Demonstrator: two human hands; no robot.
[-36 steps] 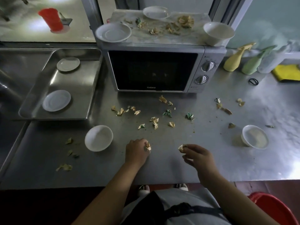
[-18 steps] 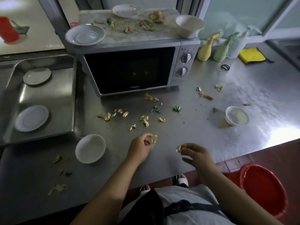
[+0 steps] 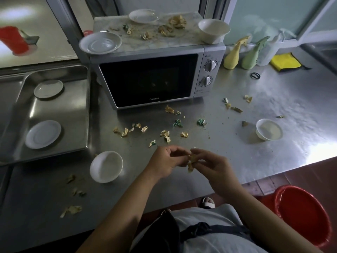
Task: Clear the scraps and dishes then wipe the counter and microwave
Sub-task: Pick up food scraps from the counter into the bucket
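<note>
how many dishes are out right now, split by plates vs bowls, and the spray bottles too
plates: 4, two in the metal tray at and, two on the microwave at and
bowls: 3, at on the microwave, and on the counter
spray bottles: 3, at
total: 10

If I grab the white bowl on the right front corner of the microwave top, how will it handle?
The white bowl looks rigid and probably breakable. It sits near the microwave's top edge on a narrow foot, so a nudge might tip it off.
</note>
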